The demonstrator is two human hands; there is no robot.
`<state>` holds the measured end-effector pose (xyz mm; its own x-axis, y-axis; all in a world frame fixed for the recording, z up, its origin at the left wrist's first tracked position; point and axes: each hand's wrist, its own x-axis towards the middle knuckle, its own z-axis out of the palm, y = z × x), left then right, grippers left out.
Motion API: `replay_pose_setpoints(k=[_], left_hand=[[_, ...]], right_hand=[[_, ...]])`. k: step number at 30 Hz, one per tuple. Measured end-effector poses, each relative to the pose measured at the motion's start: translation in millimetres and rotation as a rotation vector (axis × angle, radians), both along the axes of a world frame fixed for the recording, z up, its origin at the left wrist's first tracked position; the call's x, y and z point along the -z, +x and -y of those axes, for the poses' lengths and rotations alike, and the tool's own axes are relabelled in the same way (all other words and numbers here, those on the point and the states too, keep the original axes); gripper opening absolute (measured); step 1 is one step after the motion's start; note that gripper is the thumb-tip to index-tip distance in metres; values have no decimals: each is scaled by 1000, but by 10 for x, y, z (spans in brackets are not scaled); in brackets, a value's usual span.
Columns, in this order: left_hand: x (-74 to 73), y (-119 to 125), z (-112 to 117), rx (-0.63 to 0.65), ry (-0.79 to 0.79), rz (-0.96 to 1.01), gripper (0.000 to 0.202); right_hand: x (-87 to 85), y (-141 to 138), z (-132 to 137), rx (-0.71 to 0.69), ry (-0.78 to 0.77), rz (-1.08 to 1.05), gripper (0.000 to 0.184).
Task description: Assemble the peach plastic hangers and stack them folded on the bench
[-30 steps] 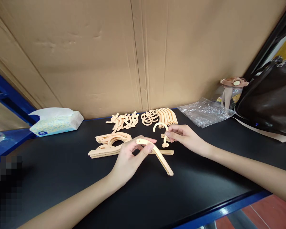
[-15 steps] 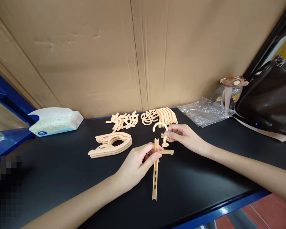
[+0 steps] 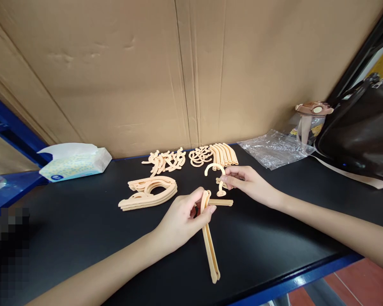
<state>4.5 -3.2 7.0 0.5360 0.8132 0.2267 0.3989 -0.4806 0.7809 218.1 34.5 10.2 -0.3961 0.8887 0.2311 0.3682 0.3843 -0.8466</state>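
Note:
My left hand [image 3: 183,216] is closed on one end of a long peach plastic hanger arm [image 3: 210,242], which points down toward me over the black table [image 3: 83,238]. My right hand [image 3: 245,182] pinches the stem of a peach hook piece [image 3: 214,168], holding it upright just above the table. A short peach bar [image 3: 221,202] lies flat between the two hands. A stack of assembled hangers [image 3: 148,193] lies left of my left hand.
Loose peach hooks and arms [image 3: 191,158] lie in rows near the cardboard wall. A tissue pack [image 3: 75,162] sits at the back left. At the right stand a crumpled clear plastic bag [image 3: 274,148], a bottle with a brown lid [image 3: 309,121] and a dark bag [image 3: 360,131].
My left hand has turned the hanger arm from pointing right and down to pointing toward me, then tilted it slightly. My right hand with the hook has stayed in place.

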Motion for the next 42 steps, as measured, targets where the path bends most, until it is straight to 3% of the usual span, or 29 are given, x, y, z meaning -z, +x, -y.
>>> replay_pose_setpoints(k=[9,14,17,23,26,30,36,42], left_hand=[[18,-18,-33,-29,-6,39,34],[6,-1,9,53,-250,139,24],[5,8,14,-22,-287,103,22],[-27,1,35,-182,6,-151,24],[-45,4,62,-182,163,-364,26],[-49,15,106,-200,490,-616,20],[-24,30,204,-248,874,-643,22],[66,51,215,-278,1002,-710,17]], right_hand=[[-5,3,-3,4,-3,9,39],[10,5,-6,1,-12,1,37],[4,-1,3,-2,-20,-3,37],[-12,2,10,-1,-17,-8,36],[-6,1,5,-1,-13,-3,36],[9,3,0,7,-9,6,34],[23,9,-5,6,-7,-3,34],[34,13,-14,-5,-12,-17,34]])
